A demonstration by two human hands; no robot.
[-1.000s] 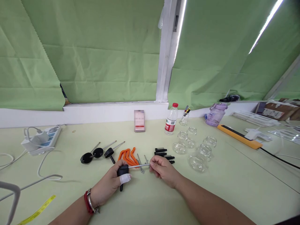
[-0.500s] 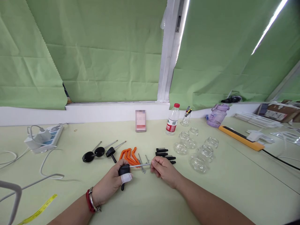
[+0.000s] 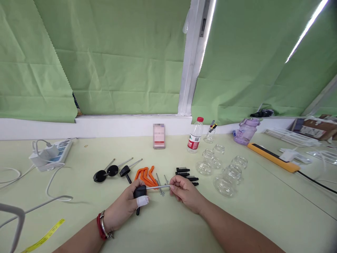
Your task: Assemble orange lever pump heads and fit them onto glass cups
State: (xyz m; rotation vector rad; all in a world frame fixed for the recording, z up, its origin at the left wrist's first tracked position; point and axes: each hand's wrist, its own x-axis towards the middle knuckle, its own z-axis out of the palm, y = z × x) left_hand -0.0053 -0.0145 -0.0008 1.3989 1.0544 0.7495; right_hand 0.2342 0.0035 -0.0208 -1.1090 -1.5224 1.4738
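Note:
My left hand [image 3: 129, 200], with white tape on its thumb, is closed round a black round cap [image 3: 139, 191]. A short black stem points down from the cap, and a thin metal rod [image 3: 156, 187] sticks out to the right. My right hand [image 3: 185, 193] pinches the rod's far end between thumb and fingertips; whether a small part sits there is hidden. Just behind lie bent orange handles [image 3: 143, 175] and several loose metal pins [image 3: 159, 184]. Black pieces with springs [image 3: 183, 174] lie beyond my right hand. Similar black caps with rods [image 3: 113, 170] rest at left.
Several clear glass jars [image 3: 225, 184] stand at right. Behind are a water bottle [image 3: 195, 137], an upright phone [image 3: 159, 136] and a purple bottle [image 3: 246, 131]. A white power strip [image 3: 61, 154] with cables lies left, an orange-black one [image 3: 273, 157] right.
The view has shifted very slightly. Both hands keep the same hold on the cap and its rod, with hardly any movement.

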